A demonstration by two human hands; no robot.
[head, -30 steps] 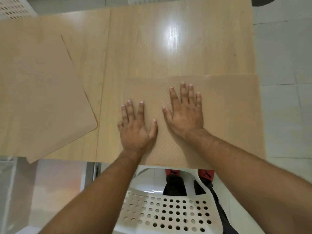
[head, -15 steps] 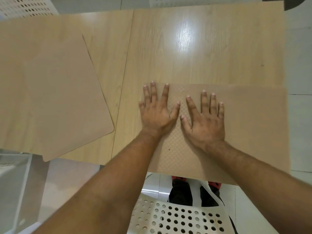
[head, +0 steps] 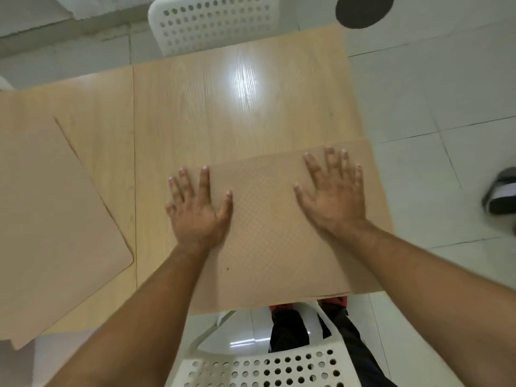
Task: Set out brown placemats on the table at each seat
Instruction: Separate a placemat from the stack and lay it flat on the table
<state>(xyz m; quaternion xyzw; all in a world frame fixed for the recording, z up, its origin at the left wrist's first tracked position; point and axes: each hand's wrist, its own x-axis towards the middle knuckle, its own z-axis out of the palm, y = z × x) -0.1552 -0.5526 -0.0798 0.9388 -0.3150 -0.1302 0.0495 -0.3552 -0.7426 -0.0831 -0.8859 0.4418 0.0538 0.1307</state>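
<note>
A brown textured placemat [head: 273, 227] lies flat at the near right end of the light wooden table [head: 223, 113]. Its near edge hangs slightly past the table's front. My left hand [head: 199, 210] rests palm down on the mat's left edge, with its outer fingers on bare wood. My right hand [head: 333, 191] lies flat on the mat's right part, fingers spread. Neither hand holds anything. A second brown placemat [head: 55, 219] lies tilted at the table's left, its near corner overhanging the front edge.
A white perforated chair [head: 259, 367] stands right below me at the table's front. Another white chair [head: 212, 20] stands at the far side. A dark round object [head: 363, 9] and someone's shoe [head: 501, 194] are on the tiled floor to the right.
My hands have slid apart across the placemat, the left toward its left edge and the right toward its right side. The view has tilted up and now shows the far chair.
</note>
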